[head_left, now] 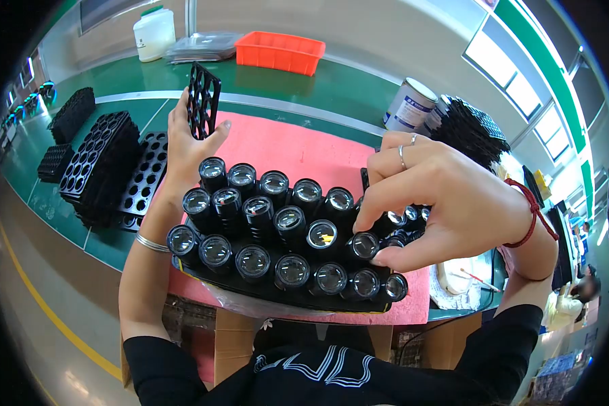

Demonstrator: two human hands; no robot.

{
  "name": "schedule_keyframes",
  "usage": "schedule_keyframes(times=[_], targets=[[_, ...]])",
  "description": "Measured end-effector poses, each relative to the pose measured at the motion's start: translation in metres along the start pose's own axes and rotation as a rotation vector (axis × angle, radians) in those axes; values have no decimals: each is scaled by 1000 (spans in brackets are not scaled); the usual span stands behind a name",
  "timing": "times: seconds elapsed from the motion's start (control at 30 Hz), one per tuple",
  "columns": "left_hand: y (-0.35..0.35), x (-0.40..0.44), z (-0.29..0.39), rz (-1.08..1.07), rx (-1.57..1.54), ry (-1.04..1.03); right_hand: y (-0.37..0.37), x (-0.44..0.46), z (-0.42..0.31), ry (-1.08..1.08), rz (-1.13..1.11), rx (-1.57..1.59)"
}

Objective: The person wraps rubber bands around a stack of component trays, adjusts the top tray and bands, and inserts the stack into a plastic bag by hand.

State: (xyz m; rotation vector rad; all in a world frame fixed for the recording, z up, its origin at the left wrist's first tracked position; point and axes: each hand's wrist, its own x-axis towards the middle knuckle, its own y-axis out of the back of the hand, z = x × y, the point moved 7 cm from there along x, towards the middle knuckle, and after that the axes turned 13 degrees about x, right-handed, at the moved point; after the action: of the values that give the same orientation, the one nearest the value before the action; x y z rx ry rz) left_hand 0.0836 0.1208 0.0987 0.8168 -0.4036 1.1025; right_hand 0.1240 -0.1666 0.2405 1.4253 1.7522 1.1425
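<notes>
My left hand [186, 135] grips a small black perforated tray [203, 101], held upright beyond the rows. Several black cylinders with clear round lenses on top stand in rows close in front of me, on a dark base [277, 291]; they look like flashlights or lens barrels. My right hand [433, 196] reaches in from the right, thumb and fingers closed around the rim of one black lens-topped cylinder [365, 246] at the right of the middle row. Further lensed parts [413, 215] show partly behind that hand. The bottom of the pinched cylinder is hidden.
A pink mat [284, 142] covers part of the green bench [257, 84]. Black trays are stacked at left [101, 162] and right [470, 128]. An orange bin [279, 53], a white jug [154, 35] and a paint-type can [409, 106] stand at the back.
</notes>
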Motion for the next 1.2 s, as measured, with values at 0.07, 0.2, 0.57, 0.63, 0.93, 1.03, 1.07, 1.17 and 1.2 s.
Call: schedule_keyframes(times=[0.07, 0.2, 0.57, 0.63, 0.93, 1.03, 1.07, 1.17, 1.2], targets=[[0, 0, 1, 0, 17, -11, 2, 0, -1, 2, 2, 0], [2, -3, 7, -2, 54, -2, 0, 2, 0, -102, -58, -39], [4, -4, 13, -2, 91, -22, 8, 17, -9, -53, 44, -40], [3, -3, 11, 0, 80, -5, 5, 22, -9, -56, 39, -33], [2, -3, 10, -12, 70, -10, -8, 37, -4, 3, -18, -92], [2, -3, 10, -5, 52, -14, -9, 36, -5, -6, -24, -98], [1, -3, 11, -6, 65, -27, -9, 35, -5, -2, -29, -100], [1, -3, 9, -11, 91, -39, -8, 33, -5, -18, -64, -64], [1, -3, 10, -20, 91, -33, -7, 33, -5, -43, -68, -70]])
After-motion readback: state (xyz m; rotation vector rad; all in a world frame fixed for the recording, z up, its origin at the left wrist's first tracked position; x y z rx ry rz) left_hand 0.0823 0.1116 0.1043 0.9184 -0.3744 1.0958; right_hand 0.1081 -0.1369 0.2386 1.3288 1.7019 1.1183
